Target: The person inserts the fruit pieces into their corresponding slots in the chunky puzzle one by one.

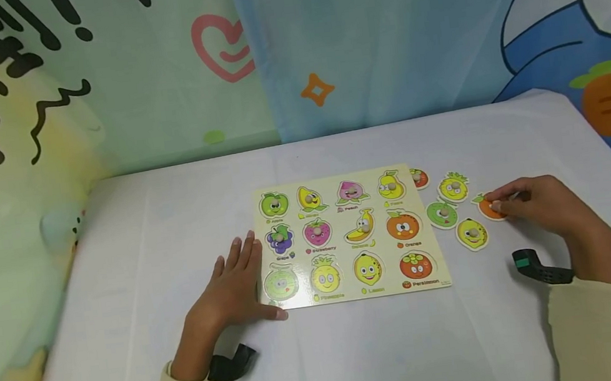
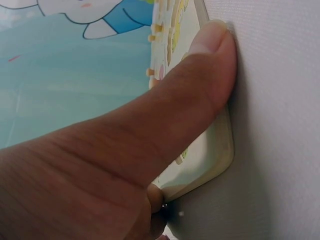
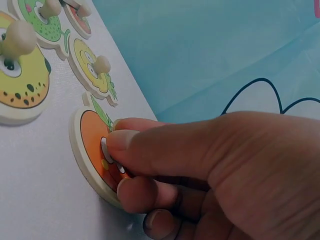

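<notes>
White cloth (image 1: 386,351) is backed by printed fabric (image 1: 378,37). Against the left edge of a glossy, rectangular board (image 1: 347,274), the left hand (image 1: 234,286) is rested, fingers straight, thumb spread. Right of other knobbed pieces (image 1: 475,240), a flat, pale-edged orange piece (image 3: 92,137) is pinched between the right hand's (image 1: 539,205) thumb and bent fingers.

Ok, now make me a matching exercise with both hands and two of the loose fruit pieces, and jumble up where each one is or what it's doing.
Column one
1. Left hand
2. Right hand
3. Red piece
4. Lemon piece

Column two
A. Pinching the orange piece
B. Lowest of the loose pieces in the head view
C. At the left edge of the board
D. Beside the board's far right corner

Pairs: 1-C, 2-A, 3-D, 4-B
</notes>
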### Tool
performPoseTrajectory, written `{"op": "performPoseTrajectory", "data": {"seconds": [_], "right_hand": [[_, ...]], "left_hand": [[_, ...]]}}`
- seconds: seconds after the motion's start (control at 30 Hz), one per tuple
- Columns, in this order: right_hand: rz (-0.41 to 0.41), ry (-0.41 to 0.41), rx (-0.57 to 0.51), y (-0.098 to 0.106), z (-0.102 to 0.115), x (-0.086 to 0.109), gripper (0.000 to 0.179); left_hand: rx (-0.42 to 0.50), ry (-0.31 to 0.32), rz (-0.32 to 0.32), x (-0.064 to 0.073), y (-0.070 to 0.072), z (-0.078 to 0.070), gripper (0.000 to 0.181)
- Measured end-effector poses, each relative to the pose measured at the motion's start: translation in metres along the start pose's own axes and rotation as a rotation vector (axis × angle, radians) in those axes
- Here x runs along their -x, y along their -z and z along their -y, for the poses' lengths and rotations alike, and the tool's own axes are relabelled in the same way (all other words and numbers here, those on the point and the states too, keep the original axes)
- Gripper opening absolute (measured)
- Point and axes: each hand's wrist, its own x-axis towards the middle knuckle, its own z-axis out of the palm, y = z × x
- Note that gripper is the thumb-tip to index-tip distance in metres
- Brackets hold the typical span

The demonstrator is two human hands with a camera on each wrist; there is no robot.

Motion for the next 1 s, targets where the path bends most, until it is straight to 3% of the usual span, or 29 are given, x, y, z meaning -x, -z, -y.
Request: {"op": "performPoseTrajectory", "data": {"seconds": [0.47,0.63,1.0], "right_hand": [[-0.141,0.007,-0.018,-0.002,0.019,0.005,0.044],[-0.179,0.046,-0.013,-0.005,0.030,0.007,0.038],[-0.127,0.153,0.007,-0.030,0.066,0.003,0.034]], "left_hand": [[0.008,-0.008,-0.003,0.000,0.000,0.000,0.133],[0.004,-0.017,-0.005,-0.001,0.001,0.000,0.133],[0.010,-0.013,-0.009,0.001,0.001,0.000,0.133]]}}
